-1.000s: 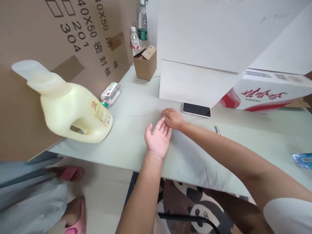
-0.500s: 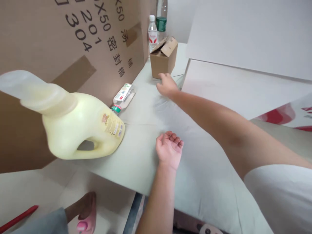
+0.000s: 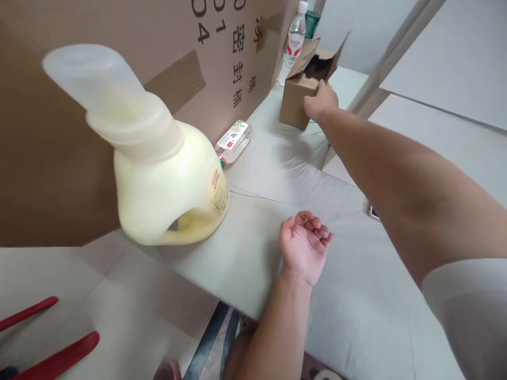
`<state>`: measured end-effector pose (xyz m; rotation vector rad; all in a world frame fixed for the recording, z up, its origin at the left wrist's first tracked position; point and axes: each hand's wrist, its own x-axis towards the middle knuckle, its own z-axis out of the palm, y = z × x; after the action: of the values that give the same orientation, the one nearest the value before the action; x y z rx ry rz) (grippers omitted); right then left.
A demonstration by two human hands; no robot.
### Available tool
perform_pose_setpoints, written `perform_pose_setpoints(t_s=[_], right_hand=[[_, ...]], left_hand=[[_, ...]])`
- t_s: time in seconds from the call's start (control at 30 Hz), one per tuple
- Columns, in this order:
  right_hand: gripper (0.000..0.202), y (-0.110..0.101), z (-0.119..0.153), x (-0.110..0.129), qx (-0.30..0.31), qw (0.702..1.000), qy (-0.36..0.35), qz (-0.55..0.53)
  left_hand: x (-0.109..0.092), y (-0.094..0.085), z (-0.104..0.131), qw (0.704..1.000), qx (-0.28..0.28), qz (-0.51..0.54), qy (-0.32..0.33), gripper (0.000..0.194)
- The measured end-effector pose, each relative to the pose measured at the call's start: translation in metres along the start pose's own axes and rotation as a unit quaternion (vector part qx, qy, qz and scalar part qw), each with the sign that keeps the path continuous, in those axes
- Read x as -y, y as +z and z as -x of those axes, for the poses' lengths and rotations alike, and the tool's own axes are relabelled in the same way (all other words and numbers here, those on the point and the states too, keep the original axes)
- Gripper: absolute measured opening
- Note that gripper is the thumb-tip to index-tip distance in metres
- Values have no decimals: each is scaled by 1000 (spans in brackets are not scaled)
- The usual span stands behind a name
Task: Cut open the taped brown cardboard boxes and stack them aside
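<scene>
My right hand (image 3: 322, 101) is closed on the near right edge of a small cardboard box (image 3: 293, 103) at the back of the table. Two of the box's flaps stand up, and its inside looks dark. Palm up, my left hand (image 3: 304, 245) rests on the pale table covering (image 3: 253, 232) with its fingers loosely curled and apart, nothing in it. To its left stands a big pale yellow jug (image 3: 158, 184) with a translucent spout. A clear bottle with a white label (image 3: 234, 138) lies on its side beyond the jug.
A huge cardboard carton (image 3: 170, 31) walls the left side. Upright bottles, one with a red and white label (image 3: 295, 45), stand behind the small box. White panels (image 3: 447, 58) are at the right. Red legs (image 3: 63, 359) show on the floor at lower left.
My right hand has reached the small box and gripped its edge; the flaps have come up. The view has shifted, so the jug and my left hand appear farther right. A foot has mostly left the view.
</scene>
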<state>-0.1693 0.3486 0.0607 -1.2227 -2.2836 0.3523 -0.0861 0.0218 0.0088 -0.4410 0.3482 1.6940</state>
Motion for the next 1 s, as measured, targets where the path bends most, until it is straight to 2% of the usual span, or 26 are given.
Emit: perform_pose_setpoints(t_s=[0.1,0.17,0.23,0.27,0.3,0.37,0.43,0.47,0.5,0.57,0.63,0.7,0.77,0.8,0.87,0.9,1.0], right_hand=[[48,-4,33,18,-6,999,29,-13],[53,-11,63,30,3,999,4,-44],[55,-25,101,36,11,997,-28,-76],[55,-34,123,36,13,995,-42,-89],[54,-45,149,33,10,993,-51,-102],[53,-72,206,22,0,990,-50,-133],[50,-103,269,3,-38,985,-16,-167],[49,-118,302,-8,-68,981,8,-183],[46,-133,334,-20,-107,974,32,-199],[39,-156,393,-44,-196,948,66,-241],[31,-170,440,-63,-263,917,114,-277],[30,-175,472,-76,-291,899,156,-286],[40,-173,489,-82,-303,888,169,-302],[48,-172,493,-84,-306,883,167,-316],[63,-170,495,-87,-300,874,165,-345],[61,-171,495,-90,-286,877,162,-350],[30,-176,501,-103,-227,911,133,-317]], left_hand=[[5,2,9,1000,6,-14,-2,24],[7,2,17,999,18,-37,8,23],[6,0,22,995,10,-73,69,21],[5,-2,24,987,-13,-95,131,19],[2,-5,25,965,-58,-116,226,17],[-3,-10,27,886,-142,-176,405,13],[-9,-14,29,817,-160,-237,500,9],[-10,-16,30,800,-157,-268,514,8],[-10,-17,31,791,-150,-292,516,8],[-5,-19,33,792,-114,-346,490,12],[7,-20,35,798,-35,-406,444,20],[24,-21,38,792,73,-462,391,27],[43,-22,40,775,166,-504,344,32],[51,-23,40,765,193,-518,329,34],[64,-23,37,747,212,-540,323,41],[68,-23,35,738,210,-549,333,45],[75,-24,24,696,197,-579,375,53]])
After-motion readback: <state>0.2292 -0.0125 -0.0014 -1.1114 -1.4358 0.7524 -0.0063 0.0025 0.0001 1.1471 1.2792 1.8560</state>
